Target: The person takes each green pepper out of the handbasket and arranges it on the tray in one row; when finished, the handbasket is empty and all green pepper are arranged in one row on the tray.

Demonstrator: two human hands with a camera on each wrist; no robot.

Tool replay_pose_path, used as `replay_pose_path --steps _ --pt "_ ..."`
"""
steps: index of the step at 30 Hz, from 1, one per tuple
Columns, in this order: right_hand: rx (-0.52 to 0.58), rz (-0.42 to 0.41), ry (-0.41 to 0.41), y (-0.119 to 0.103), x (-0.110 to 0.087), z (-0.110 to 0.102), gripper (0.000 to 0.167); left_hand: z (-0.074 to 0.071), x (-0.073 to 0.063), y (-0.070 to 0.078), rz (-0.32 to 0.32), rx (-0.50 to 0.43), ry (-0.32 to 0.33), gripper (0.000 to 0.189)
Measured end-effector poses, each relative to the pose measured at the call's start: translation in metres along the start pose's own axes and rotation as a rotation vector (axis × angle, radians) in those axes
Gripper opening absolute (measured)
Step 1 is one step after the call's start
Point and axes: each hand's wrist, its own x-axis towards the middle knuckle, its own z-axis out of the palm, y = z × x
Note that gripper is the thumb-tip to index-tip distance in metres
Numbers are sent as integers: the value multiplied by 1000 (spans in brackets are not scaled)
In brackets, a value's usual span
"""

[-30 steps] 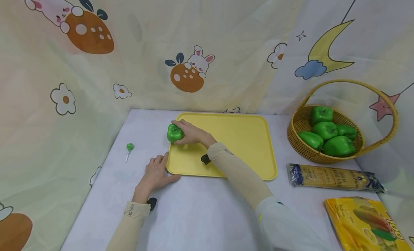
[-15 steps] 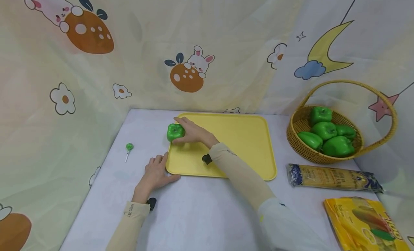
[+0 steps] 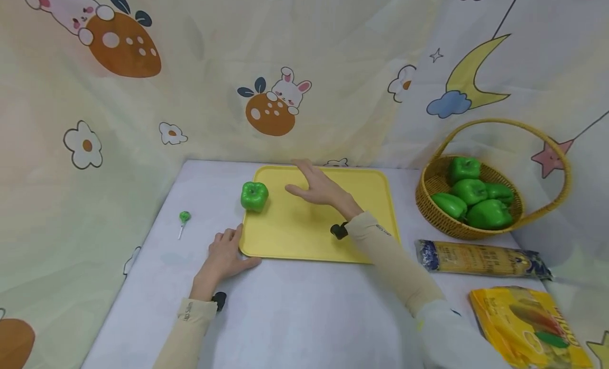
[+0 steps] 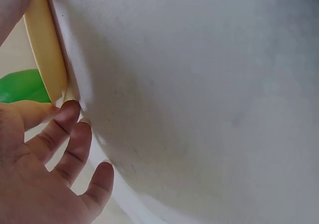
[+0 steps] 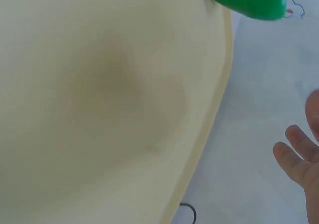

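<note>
Placing seems done: the bell pepper (image 3: pixel 254 196) sits left on the yellow tray (image 3: pixel 285 237). My right hand (image 3: pixel 323 186) spreads empty; my left hand (image 3: pixel 225 256) rests loose-fingered at its corner. Next likely calls for reaching clear.

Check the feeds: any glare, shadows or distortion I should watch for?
Head: small highlights on the lone green pepper, faint shadow on the yellow tray; left wrist: grey shadow on the white tabletop near the left hand; right wrist: broad, soft-edged dark patch on the tray, whose rim looks bowed, likely lens distortion.
</note>
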Motion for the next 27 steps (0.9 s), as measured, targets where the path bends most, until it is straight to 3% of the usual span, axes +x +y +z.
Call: replay_pose_path --steps 12,21,27 --pt "-29 -22 80 16 -46 -41 68 -4 -2 0 5 -2 7 108" --pt "-85 32 93 34 -75 -66 69 -2 -2 2 8 -12 7 109" --pt "-112 96 194 60 -95 -89 71 -2 -3 4 10 -7 10 109"
